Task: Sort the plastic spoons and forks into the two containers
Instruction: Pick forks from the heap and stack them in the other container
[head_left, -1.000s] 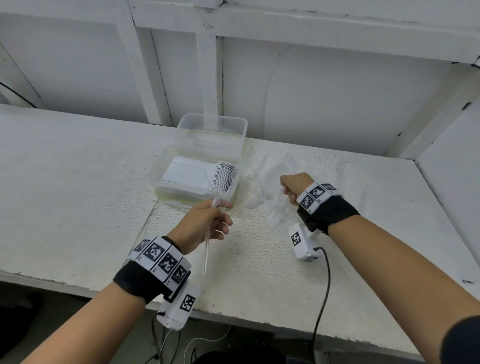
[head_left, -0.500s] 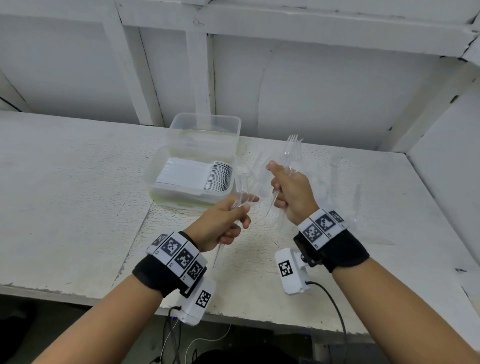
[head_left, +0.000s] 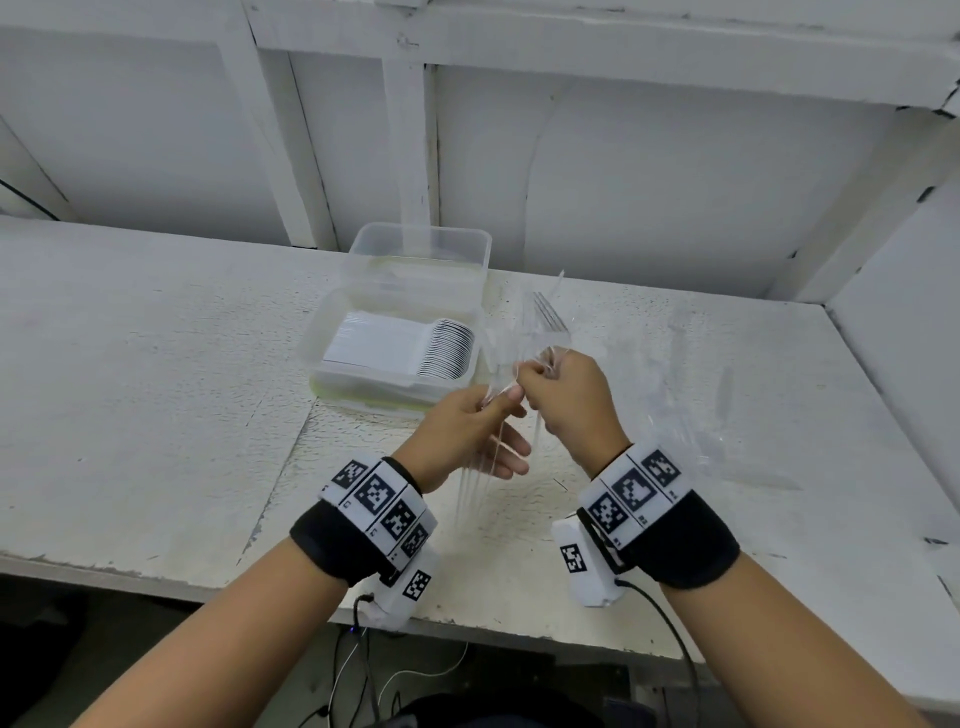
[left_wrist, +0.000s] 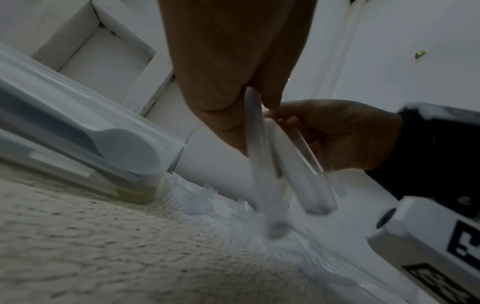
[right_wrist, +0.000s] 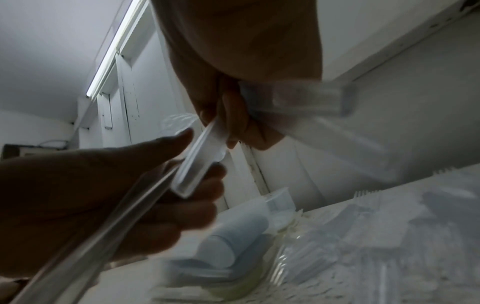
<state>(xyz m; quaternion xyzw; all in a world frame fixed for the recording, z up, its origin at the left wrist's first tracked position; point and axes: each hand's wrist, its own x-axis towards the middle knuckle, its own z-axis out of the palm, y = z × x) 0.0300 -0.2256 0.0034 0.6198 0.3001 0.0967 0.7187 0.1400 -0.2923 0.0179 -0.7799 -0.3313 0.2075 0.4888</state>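
Note:
My left hand (head_left: 506, 397) pinches a few clear plastic utensils (head_left: 470, 488) whose handles hang down toward the table. Whether they are spoons or forks I cannot tell. My right hand (head_left: 540, 371) grips a bunch of clear forks (head_left: 549, 318), tines up, right beside the left fingers. In the left wrist view the clear handles (left_wrist: 262, 164) cross between both hands. The near container (head_left: 332, 387) holds a neat stack of white spoons (head_left: 400, 345). A second clear container (head_left: 480, 244) stands behind it.
Loose clear cutlery (head_left: 680, 395) is scattered on the white table (head_left: 156, 415) to the right of the containers. A white wall with beams stands close behind. The table's front edge lies under my wrists, and cables hang below it.
My right hand lifted a bunch of forks off the table and came left. My left hand moved away from the spoon container, so both hands now meet in front of it.

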